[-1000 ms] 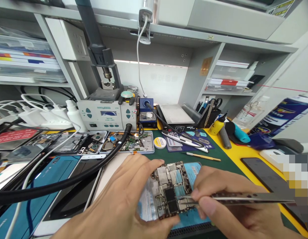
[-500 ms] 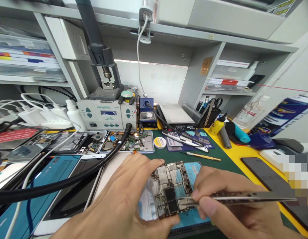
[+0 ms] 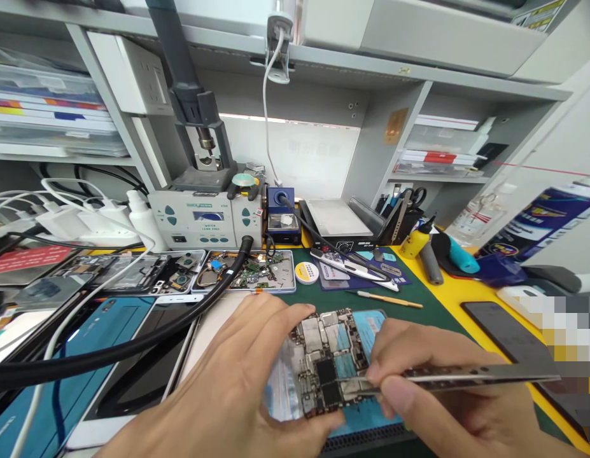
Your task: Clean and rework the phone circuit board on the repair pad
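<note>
A phone circuit board (image 3: 326,356) lies on a blue pad (image 3: 371,413) near the front edge of the green mat. My left hand (image 3: 232,388) grips the board, fingers curled over its top left and thumb pressing its lower edge. My right hand (image 3: 447,394) pinches metal tweezers (image 3: 447,376); their tips rest on the board beside a black chip (image 3: 327,375).
A soldering station (image 3: 203,219) with a thick black hose (image 3: 132,346) stands behind. Opened phones and parts trays (image 3: 247,272) lie at the back left. Tools, a solder tin (image 3: 306,272), a yellow bottle (image 3: 415,240) and a dark phone (image 3: 507,334) sit to the right.
</note>
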